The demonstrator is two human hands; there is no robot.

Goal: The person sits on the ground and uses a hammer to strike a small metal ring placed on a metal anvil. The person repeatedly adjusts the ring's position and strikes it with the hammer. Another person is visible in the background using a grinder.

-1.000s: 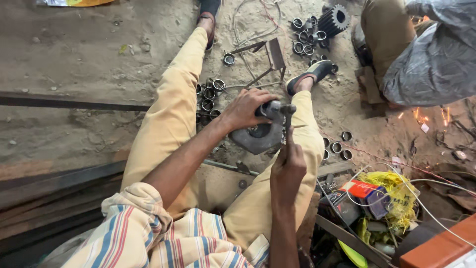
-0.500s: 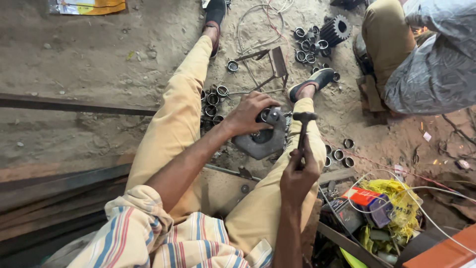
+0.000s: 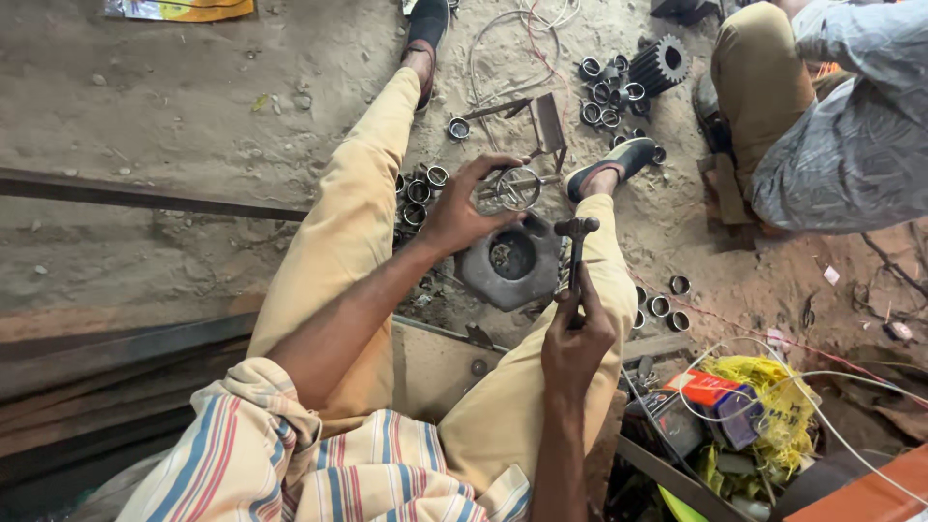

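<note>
My left hand (image 3: 462, 215) pinches a thin round metal ring (image 3: 518, 188) between its fingertips, directly above the dark octagonal metal block with a round central hole (image 3: 512, 263) that lies on the sandy ground between my legs. My right hand (image 3: 577, 338) is clenched around the handle of a small dark metal hammer (image 3: 575, 253), whose head stands just right of the block. Small grey metal bushings (image 3: 418, 188) lie behind my left hand, more (image 3: 661, 304) right of my right hand.
</note>
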